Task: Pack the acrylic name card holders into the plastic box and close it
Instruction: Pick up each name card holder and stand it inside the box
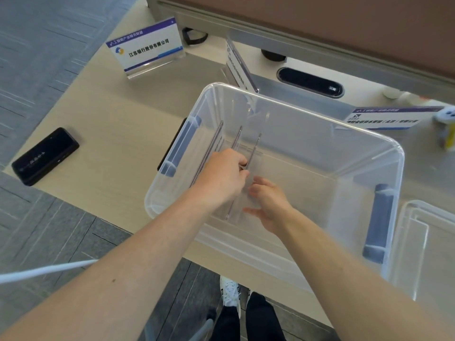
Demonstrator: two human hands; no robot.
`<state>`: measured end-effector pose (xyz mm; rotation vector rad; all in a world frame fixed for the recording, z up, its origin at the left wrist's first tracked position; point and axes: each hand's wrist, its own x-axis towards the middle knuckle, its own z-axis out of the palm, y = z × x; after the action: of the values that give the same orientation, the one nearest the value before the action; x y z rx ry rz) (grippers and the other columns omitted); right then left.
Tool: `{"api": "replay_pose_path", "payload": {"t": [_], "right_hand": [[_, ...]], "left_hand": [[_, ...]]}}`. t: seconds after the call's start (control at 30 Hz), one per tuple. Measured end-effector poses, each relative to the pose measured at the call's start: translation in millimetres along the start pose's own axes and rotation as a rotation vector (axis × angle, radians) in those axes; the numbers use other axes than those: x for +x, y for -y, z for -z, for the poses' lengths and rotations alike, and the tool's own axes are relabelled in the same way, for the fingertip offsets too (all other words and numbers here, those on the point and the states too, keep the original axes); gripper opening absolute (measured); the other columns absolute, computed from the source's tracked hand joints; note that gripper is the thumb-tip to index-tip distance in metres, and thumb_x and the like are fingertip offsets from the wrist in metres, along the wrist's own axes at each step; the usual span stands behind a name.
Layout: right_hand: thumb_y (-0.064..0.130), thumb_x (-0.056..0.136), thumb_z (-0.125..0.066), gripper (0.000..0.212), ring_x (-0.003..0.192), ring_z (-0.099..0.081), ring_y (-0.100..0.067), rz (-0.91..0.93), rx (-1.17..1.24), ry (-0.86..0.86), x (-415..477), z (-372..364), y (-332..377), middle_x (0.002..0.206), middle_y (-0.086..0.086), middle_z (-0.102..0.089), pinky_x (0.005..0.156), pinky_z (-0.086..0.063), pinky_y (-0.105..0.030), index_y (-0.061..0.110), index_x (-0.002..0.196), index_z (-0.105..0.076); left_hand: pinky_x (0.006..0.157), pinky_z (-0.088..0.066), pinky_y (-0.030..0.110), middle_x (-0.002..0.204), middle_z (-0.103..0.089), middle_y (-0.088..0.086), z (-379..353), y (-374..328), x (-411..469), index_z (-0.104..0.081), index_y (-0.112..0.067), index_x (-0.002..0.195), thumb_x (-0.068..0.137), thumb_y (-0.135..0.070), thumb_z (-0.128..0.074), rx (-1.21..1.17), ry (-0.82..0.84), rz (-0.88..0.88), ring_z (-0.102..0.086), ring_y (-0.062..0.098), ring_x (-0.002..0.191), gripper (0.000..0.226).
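Note:
A clear plastic box with grey-blue handles stands open on the desk. Inside, three acrylic name card holders stand on edge near its left wall. My left hand reaches into the box and pinches the rightmost holder. My right hand is beside it lower in the box, fingers spread, resting against the same holder's clear lower part. Three more holders remain on the desk: one at the back left, one behind the box, one at the right.
The clear box lid lies to the right of the box. A black device sits on the desk's left corner. A cable port and small bottles are at the back right. A white cable crosses lower left.

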<state>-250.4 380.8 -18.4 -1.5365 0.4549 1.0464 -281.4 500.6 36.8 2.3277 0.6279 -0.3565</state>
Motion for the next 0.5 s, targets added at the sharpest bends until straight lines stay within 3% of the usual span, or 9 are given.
{"api": "replay_pose_path", "payload": {"t": [0.3, 0.4, 0.5], "right_hand": [[0.002, 0.097, -0.047, 0.065, 0.14, -0.039, -0.024, -0.004, 0.001, 0.004, 3.2, 0.2, -3.1, 0.158, -0.004, -0.035, 0.103, -0.047, -0.051, 0.013, 0.157, -0.024], [0.012, 0.096, -0.053, 0.072, 0.134, -0.044, -0.023, -0.004, -0.014, 0.001, -1.8, -0.1, 0.3, 0.155, -0.002, -0.039, 0.097, -0.049, -0.045, 0.019, 0.159, -0.019], [0.016, 0.095, -0.056, 0.072, 0.123, -0.05, -0.023, 0.066, -0.032, -0.054, -19.9, 7.3, 17.7, 0.152, -0.003, -0.042, 0.102, -0.049, -0.043, 0.024, 0.157, -0.023]], "left_hand": [[0.098, -0.057, 0.039, 0.11, -0.079, 0.007, -0.5, -2.9, -1.0, -0.076, -0.015, 0.117, 0.098, -0.026, -0.068, 0.023, -0.025, 0.009, -0.072, 0.024, 0.107, 0.023], [0.097, -0.058, 0.043, 0.108, -0.079, 0.005, 5.5, -8.7, -3.3, -0.075, -0.018, 0.103, 0.095, -0.033, -0.069, 0.06, -0.019, 0.002, -0.071, 0.024, 0.106, 0.018], [0.095, -0.057, 0.042, 0.107, -0.078, -0.001, 24.2, -29.9, -7.3, -0.077, -0.019, 0.108, 0.096, -0.04, -0.065, 0.048, -0.071, -0.034, -0.07, 0.021, 0.105, 0.027]]}}
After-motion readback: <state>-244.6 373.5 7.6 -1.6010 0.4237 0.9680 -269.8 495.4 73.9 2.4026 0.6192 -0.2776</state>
